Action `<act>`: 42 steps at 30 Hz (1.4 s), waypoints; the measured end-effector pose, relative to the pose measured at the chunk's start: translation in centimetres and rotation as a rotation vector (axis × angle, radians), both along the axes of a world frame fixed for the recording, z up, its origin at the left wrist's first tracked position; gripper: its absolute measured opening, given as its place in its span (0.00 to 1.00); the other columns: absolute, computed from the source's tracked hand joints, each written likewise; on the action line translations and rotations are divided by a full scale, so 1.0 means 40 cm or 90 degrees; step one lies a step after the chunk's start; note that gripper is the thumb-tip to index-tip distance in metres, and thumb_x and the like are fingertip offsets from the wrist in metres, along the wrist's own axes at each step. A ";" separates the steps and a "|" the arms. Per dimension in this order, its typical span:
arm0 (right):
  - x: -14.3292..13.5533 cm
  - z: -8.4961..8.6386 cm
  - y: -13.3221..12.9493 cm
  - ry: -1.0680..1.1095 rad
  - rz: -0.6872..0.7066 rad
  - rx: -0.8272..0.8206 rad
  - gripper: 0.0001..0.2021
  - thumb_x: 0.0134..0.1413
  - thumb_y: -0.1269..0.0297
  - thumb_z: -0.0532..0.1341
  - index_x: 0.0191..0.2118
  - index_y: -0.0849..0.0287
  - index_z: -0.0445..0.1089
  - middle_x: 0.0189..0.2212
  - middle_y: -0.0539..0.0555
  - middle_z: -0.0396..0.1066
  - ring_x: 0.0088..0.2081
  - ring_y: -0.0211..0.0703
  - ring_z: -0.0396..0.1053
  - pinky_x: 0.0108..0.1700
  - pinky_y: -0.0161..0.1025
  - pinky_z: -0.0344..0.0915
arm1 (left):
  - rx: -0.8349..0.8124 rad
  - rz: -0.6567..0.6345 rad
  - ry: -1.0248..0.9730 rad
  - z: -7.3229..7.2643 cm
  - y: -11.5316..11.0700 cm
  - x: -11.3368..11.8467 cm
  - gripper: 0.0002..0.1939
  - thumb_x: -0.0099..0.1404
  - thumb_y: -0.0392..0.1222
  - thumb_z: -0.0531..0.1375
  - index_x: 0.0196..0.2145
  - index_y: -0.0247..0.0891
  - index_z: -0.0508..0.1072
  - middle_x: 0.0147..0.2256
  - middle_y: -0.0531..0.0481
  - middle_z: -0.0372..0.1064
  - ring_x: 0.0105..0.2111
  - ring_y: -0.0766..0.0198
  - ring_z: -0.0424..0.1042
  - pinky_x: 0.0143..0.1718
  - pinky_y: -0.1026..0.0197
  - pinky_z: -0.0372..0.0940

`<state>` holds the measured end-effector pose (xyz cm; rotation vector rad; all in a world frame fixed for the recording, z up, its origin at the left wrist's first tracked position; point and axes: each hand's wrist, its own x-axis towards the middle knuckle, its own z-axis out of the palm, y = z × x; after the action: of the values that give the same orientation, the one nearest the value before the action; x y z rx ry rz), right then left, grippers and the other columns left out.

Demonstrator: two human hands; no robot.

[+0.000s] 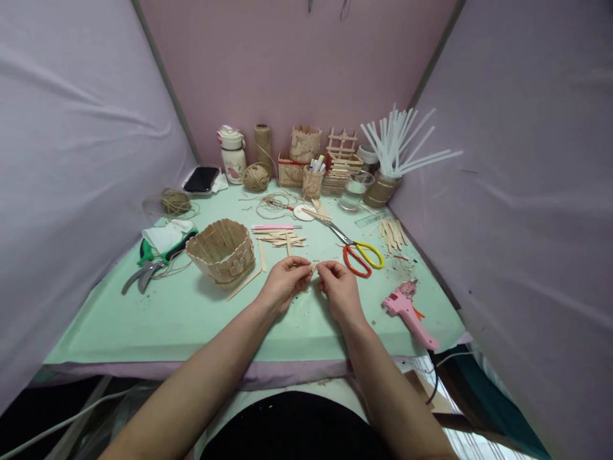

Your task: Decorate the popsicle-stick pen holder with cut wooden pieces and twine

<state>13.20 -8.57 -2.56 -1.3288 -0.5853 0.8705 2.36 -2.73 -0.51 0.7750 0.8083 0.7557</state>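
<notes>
Close together over the front middle of the table, my left hand [288, 280] and my right hand [339, 287] pinch a small pale wooden piece [314, 268] between their fingertips. Most of that piece is covered by the fingers. A basket made of wooden sticks [221, 252] stands to the left of my left hand. Just beyond the hands lies a pile of flat wooden sticks [280, 238], with a pink pen-like tool [275, 227] behind it. Scissors with red and yellow handles [355, 250] lie open beyond my right hand.
A pink glue gun [409, 313] lies at the right, its cord running off the table edge. Green-handled pruning shears [156, 262] rest at the left. Along the back stand a bottle [233, 156], twine balls [256, 177], a water cup [353, 193] and a jar of white glue sticks [382, 189].
</notes>
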 end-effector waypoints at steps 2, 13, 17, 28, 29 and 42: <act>0.000 0.001 0.000 -0.001 0.000 -0.001 0.11 0.44 0.56 0.67 0.28 0.58 0.71 0.19 0.44 0.63 0.21 0.34 0.57 0.25 0.34 0.52 | -0.001 0.004 -0.003 0.000 0.001 0.001 0.13 0.46 0.34 0.71 0.28 0.33 0.71 0.25 0.52 0.70 0.25 0.73 0.69 0.31 0.68 0.66; -0.001 -0.001 0.001 -0.007 -0.004 0.001 0.10 0.44 0.57 0.66 0.27 0.58 0.71 0.18 0.44 0.63 0.21 0.35 0.58 0.25 0.34 0.53 | 0.013 0.000 0.010 -0.012 0.001 0.000 0.14 0.46 0.36 0.71 0.29 0.34 0.71 0.24 0.52 0.70 0.24 0.70 0.70 0.28 0.67 0.65; 0.000 -0.002 0.001 -0.008 -0.004 0.000 0.10 0.44 0.56 0.66 0.27 0.58 0.71 0.19 0.44 0.64 0.21 0.34 0.58 0.25 0.34 0.54 | 0.019 -0.003 0.012 -0.010 0.001 -0.001 0.12 0.47 0.36 0.70 0.28 0.33 0.72 0.24 0.50 0.70 0.24 0.70 0.70 0.28 0.67 0.65; -0.002 -0.006 0.003 -0.010 -0.002 0.001 0.10 0.46 0.58 0.66 0.28 0.59 0.71 0.19 0.45 0.63 0.21 0.33 0.56 0.24 0.33 0.52 | 0.023 -0.012 0.022 -0.011 0.002 -0.003 0.11 0.48 0.36 0.69 0.29 0.33 0.72 0.23 0.51 0.69 0.24 0.70 0.70 0.27 0.67 0.65; -0.002 -0.006 0.003 -0.010 -0.002 0.001 0.10 0.46 0.58 0.66 0.28 0.59 0.71 0.19 0.45 0.63 0.21 0.33 0.56 0.24 0.33 0.52 | 0.023 -0.014 0.022 -0.010 0.002 -0.003 0.11 0.48 0.36 0.69 0.29 0.33 0.72 0.23 0.51 0.69 0.24 0.70 0.70 0.27 0.67 0.65; -0.003 -0.002 -0.005 -0.030 0.010 -0.011 0.10 0.45 0.58 0.66 0.27 0.60 0.71 0.19 0.44 0.64 0.22 0.33 0.57 0.25 0.32 0.52 | 0.039 -0.038 0.023 -0.015 -0.002 0.000 0.16 0.44 0.43 0.71 0.28 0.32 0.73 0.24 0.50 0.70 0.24 0.70 0.68 0.26 0.66 0.61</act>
<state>13.08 -8.78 -2.65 -1.3649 -0.6275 0.8611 2.38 -2.82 -1.11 0.8655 0.7935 0.7171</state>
